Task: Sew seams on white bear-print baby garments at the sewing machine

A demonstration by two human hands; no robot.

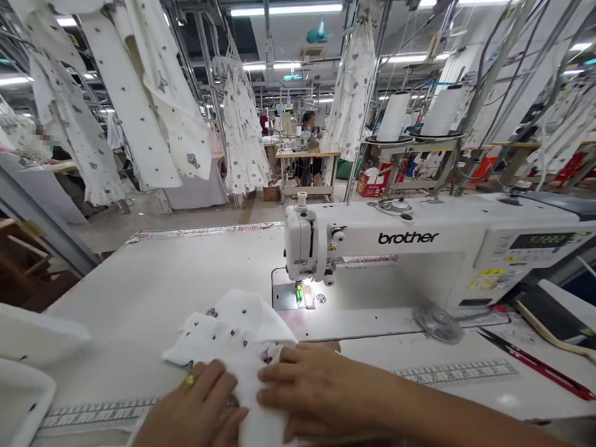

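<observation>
A piece of white fabric (233, 325) with small dark printed motifs lies at the front of the sewing table, left of the machine's needle area. My left hand (196, 402), with a yellow ring, has its fingers bent and closed on the fabric's left side. From the right, my right hand (316, 387) reaches across and grips the fabric's right side, its fingers bent over the cloth. The undersides of both hands are hidden. Behind them stands a white sewing machine (395, 237), its lit presser foot (299, 293) apart from the fabric.
Red-handled thread snips (542, 367) and a clear round plastic item (438, 321) lie to the right. A printed ruler strip (461, 374) runs along the table's front. More white fabric (25, 334) lies at left. Printed garments (243, 124) hang beyond; a person (310, 129) sits farther back.
</observation>
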